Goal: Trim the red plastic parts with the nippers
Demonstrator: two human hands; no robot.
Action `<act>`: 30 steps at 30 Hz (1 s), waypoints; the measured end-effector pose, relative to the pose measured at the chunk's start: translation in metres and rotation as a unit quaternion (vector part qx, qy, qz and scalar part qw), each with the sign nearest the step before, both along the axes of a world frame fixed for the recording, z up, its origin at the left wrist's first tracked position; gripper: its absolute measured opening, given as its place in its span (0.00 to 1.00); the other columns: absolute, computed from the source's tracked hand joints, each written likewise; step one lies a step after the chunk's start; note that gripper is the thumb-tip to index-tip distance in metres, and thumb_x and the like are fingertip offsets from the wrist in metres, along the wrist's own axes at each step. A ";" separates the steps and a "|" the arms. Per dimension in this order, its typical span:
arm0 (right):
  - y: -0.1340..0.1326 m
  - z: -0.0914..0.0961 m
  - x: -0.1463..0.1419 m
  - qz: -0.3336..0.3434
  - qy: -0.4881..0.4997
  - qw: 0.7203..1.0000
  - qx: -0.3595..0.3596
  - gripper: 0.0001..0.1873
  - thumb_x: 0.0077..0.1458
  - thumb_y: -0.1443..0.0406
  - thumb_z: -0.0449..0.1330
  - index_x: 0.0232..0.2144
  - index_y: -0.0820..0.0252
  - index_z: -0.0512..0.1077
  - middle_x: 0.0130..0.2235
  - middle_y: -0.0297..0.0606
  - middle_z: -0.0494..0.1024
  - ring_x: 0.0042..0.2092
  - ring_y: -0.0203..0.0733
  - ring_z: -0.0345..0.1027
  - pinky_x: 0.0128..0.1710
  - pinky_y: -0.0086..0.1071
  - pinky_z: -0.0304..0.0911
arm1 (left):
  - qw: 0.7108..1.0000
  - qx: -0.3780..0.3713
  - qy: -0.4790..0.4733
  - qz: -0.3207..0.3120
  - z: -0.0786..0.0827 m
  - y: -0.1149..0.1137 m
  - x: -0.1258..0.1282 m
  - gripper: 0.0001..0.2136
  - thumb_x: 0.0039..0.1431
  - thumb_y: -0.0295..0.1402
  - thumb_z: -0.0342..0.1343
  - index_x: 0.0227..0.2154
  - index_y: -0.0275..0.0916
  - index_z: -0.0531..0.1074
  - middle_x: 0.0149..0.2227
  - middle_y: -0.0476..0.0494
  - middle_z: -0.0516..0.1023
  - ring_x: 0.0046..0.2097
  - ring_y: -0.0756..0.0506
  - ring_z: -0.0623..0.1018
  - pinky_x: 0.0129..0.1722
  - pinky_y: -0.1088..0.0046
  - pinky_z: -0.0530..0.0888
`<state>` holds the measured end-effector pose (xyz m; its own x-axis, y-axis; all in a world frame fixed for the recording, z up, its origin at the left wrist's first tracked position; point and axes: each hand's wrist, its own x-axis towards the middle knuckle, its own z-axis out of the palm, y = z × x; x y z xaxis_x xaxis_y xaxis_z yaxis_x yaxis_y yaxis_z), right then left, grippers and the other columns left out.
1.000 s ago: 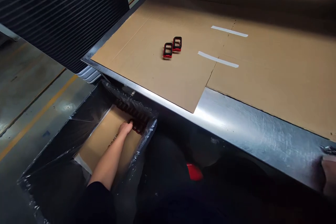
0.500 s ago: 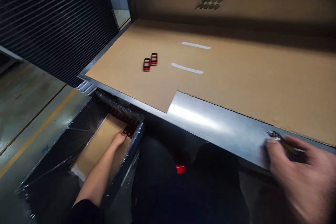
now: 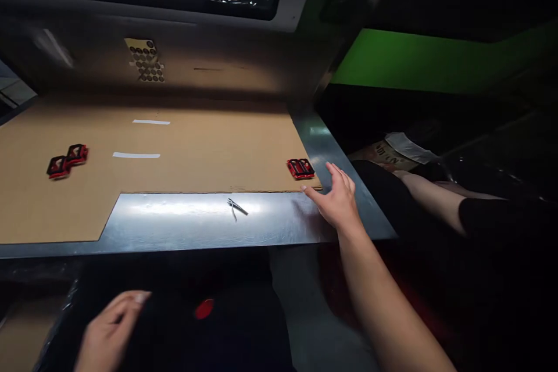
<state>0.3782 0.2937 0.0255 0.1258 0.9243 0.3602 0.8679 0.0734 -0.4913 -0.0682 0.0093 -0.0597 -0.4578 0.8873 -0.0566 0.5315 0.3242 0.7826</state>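
Left hand (image 3: 107, 328) has been pulled from the black-plastic-lined bin (image 3: 66, 305), half-curled, contents too blurry to tell; right hand (image 3: 337, 200), wide open, empty, is held beside red-and-black rectangular frames (image 3: 300, 168).

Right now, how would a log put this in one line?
Right hand: open, beside red-and-black item | Left hand: blurred, curled | Pliers: lying on metal surface

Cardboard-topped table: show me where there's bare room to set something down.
Widest: the cardboard between the white tape strips and the red-and-black frames by the right hand. Also the metal ledge left of the pliers. Crowded: the cardboard's right front corner, where those red-and-black frames lie close to the right hand.
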 end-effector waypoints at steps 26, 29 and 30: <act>-0.259 -0.042 -0.182 0.384 0.195 0.900 -0.064 0.45 0.46 0.62 0.70 0.65 0.58 0.58 0.60 0.51 0.68 0.63 0.60 0.61 0.60 0.56 0.65 | 0.722 -0.008 -0.689 0.057 0.044 0.001 0.114 0.16 0.50 0.37 0.71 0.40 0.37 0.76 0.31 0.48 0.79 0.27 0.50 0.79 0.23 0.78 0.75; -0.260 -0.044 -0.172 0.421 0.273 0.848 -0.173 0.52 0.44 0.59 0.73 0.67 0.53 0.54 0.65 0.49 0.64 0.66 0.57 0.59 0.64 0.54 0.61 | 0.678 -0.041 -0.734 0.004 0.032 -0.018 0.108 0.18 0.46 0.38 0.72 0.39 0.37 0.77 0.28 0.48 0.80 0.23 0.50 0.77 0.21 0.78 0.75; -0.261 -0.045 -0.171 0.436 0.294 0.830 -0.187 0.53 0.44 0.58 0.74 0.67 0.52 0.54 0.65 0.48 0.65 0.66 0.56 0.59 0.64 0.53 0.60 | 0.671 -0.052 -0.740 -0.005 0.028 -0.022 0.109 0.19 0.45 0.39 0.73 0.38 0.36 0.77 0.28 0.47 0.81 0.23 0.49 0.78 0.22 0.77 0.76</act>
<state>0.2076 0.0331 -0.0198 -0.5967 0.7901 0.1402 0.1670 0.2932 -0.9413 0.0405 -0.0131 -0.0316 0.1727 0.8460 -0.5044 -0.7994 0.4196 0.4300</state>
